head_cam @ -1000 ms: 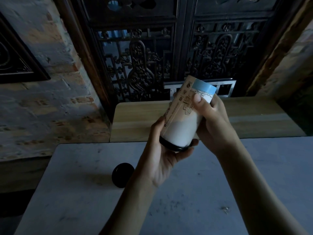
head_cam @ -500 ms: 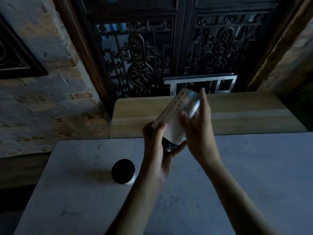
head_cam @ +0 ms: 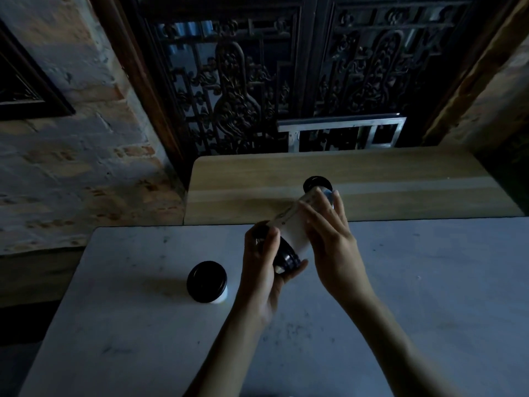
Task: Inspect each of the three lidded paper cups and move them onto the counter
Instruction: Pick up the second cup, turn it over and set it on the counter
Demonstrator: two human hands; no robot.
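From the head camera, you have one paper cup (head_cam: pixel 297 224) lifted over the far edge of the grey table (head_cam: pixel 415 282), tipped well over so its black lid (head_cam: pixel 284 257) points down toward you and its base angles up and away toward the wooden counter (head_cam: pixel 400 196).

Your left hand (head_cam: pixel 264 270) is at the lid end — thumb up along the near side, fingers curled beneath the lid rim, so it grips that end of the cup. Your right hand (head_cam: pixel 333 239) lies along the cup's right side with the fingers nearly straight and spread, fingertips reaching the raised base; it presses against the paper wall rather than wrapping it, though the far side of that hand is hidden, so you cannot tell where its thumb sits.

A second cup (head_cam: pixel 207 282) stands upright on the grey table to the left of your left wrist, near it but apart, black lid on, with only a sliver of white wall showing below.

A third cup's black lid (head_cam: pixel 317 183) shows on the wooden counter just beyond the raised base of the held cup — the cup body is hidden behind it.

Behind the counter stands a dark carved screen (head_cam: pixel 237 96), with a metal frame (head_cam: pixel 343 133) at its foot and a brick wall (head_cam: pixel 71 153) to the left.
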